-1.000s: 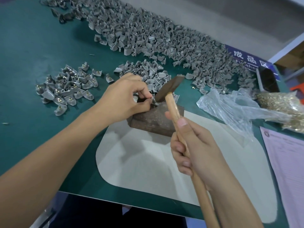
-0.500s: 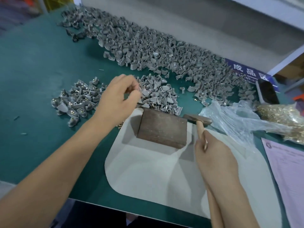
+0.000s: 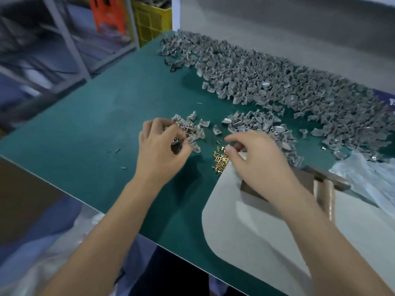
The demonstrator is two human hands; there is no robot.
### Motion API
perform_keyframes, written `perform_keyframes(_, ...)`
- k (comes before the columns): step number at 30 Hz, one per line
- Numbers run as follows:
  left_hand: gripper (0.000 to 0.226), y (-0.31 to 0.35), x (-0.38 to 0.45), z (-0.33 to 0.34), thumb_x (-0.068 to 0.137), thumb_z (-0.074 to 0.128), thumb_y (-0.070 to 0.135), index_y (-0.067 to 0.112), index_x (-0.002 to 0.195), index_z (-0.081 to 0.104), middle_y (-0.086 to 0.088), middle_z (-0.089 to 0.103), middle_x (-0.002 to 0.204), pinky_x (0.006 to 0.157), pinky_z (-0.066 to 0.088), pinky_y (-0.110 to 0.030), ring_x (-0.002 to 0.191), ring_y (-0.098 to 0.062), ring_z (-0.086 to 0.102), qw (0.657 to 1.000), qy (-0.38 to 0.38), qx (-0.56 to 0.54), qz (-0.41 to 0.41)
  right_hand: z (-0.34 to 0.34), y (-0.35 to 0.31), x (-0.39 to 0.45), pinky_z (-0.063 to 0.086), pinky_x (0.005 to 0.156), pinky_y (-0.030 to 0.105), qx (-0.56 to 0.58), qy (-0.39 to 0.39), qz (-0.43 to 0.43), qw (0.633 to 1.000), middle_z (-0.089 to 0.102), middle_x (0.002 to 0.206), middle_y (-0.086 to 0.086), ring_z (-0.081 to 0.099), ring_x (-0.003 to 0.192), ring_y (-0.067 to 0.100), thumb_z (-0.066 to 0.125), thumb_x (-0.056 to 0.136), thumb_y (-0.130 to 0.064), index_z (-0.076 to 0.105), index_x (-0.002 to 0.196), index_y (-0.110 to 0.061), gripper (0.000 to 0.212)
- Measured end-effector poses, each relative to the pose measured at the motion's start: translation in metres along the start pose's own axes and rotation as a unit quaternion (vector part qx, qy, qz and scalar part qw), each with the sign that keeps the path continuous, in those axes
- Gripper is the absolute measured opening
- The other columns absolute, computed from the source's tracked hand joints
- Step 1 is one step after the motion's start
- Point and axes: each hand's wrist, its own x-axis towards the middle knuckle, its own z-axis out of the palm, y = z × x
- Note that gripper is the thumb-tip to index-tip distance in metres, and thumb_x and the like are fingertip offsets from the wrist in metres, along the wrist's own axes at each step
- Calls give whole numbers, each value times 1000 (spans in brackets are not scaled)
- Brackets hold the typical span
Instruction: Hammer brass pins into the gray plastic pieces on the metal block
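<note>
I see two bare hands over the green desk. My left hand curls its fingers around a finished gray plastic piece at the small pile of pinned gray pieces. My right hand pinches at the little heap of brass pins; whether it has one I cannot tell. One dark metal block sits on the pale mat near the desk's front edge, mostly hidden by my right wrist. One wooden-handled hammer lies beside it. Unpinned gray plastic pieces spread along the back edge, too many to count.
</note>
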Motion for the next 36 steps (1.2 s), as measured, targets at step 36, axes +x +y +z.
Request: perform_keyframes(36, 32, -4, -14, 3, 87, 74, 19, 17, 116, 60, 3, 58, 117, 106, 39, -37, 119, -25, 44, 997, 27, 42, 51, 38, -10, 11, 33, 100, 41, -125, -32, -38, 991, 64, 120, -5, 43, 117, 25, 62, 98, -21, 66, 120, -27, 23)
